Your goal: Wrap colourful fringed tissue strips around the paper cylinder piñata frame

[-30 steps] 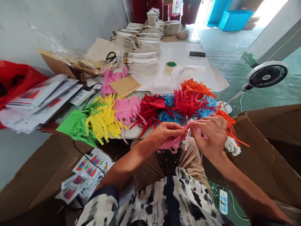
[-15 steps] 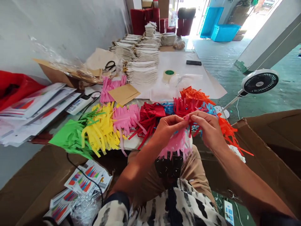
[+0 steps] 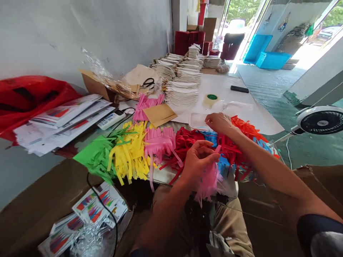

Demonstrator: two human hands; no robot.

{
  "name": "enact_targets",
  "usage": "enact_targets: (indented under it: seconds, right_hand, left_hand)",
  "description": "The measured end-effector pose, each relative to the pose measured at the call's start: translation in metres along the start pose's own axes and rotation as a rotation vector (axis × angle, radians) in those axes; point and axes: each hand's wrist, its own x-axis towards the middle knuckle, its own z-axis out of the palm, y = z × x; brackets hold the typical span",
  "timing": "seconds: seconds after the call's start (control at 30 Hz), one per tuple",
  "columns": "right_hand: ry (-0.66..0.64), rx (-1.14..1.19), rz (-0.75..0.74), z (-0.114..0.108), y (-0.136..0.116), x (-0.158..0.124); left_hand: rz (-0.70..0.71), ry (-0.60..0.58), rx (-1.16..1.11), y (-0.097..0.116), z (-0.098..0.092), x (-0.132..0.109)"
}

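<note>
My left hand (image 3: pixel 199 160) pinches the twisted top of a pink paper tassel (image 3: pixel 207 184), whose cut strips hang down above my lap. Farther forward, my right hand (image 3: pixel 219 122) is over a shallow clear plastic tray (image 3: pixel 195 121), fingertips drawn together at its right side; whatever they hold is too small to see. Fringed paper lies in a row along the table's front: green (image 3: pixel 93 155), yellow (image 3: pixel 131 153), pink (image 3: pixel 160 141), dark red (image 3: pixel 187 137), blue (image 3: pixel 224 164) and orange (image 3: pixel 249 128).
A roll of tape (image 3: pixel 211 100), a phone (image 3: pixel 239 89) and stacks of white bundles (image 3: pixel 183 89) lie farther back. Brown envelopes (image 3: pixel 160 115), black scissors (image 3: pixel 148 83) and printed packets (image 3: pixel 66 117) are on the left. A white fan (image 3: pixel 320 120) stands at the right.
My right hand has left the tassel's top and moved forward to the plastic tray. My left hand still holds the pink tassel. The view has tilted up and swung left.
</note>
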Motion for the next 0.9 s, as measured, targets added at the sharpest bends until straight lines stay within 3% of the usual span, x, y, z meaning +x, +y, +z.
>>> enact_targets:
  seconds: [0.13, 0.27, 0.4, 0.53, 0.63, 0.7, 0.77, 0.83, 0.9]
  right_hand:
    - [-0.168, -0.104, 0.042, 0.023, -0.001, 0.043]
    - [-0.224, -0.124, 0.054, 0.034, 0.004, 0.051]
    - [-0.177, -0.075, 0.065, 0.032, 0.010, 0.047]
    - [0.008, 0.028, 0.101, 0.012, 0.008, 0.035]
    - [0.191, 0.129, 0.083, -0.009, 0.003, 0.001]
    - [0.307, 0.278, 0.013, -0.020, 0.001, -0.038]
    - [0.428, 0.655, -0.112, -0.023, 0.000, -0.087]
    - [0.400, 0.890, -0.185, -0.020, -0.001, -0.136]
    - [0.395, 0.960, -0.183, -0.013, -0.001, -0.175]
  left_hand:
    - [-0.068, -0.024, -0.067, -0.001, -0.004, 0.001]
    - [-0.072, -0.015, -0.153, -0.005, -0.006, 0.002]
    - [-0.087, -0.024, -0.141, -0.010, -0.009, 0.004]
    - [-0.060, 0.002, -0.116, -0.010, -0.008, 0.007]
    - [0.001, 0.017, -0.071, -0.008, -0.006, 0.005]
    - [0.072, 0.024, -0.037, -0.007, -0.004, 0.002]
    - [0.116, 0.024, -0.010, -0.005, 0.000, -0.003]
    - [0.117, 0.005, 0.013, -0.005, 0.007, -0.010]
    - [0.103, -0.013, 0.036, -0.006, 0.015, -0.018]
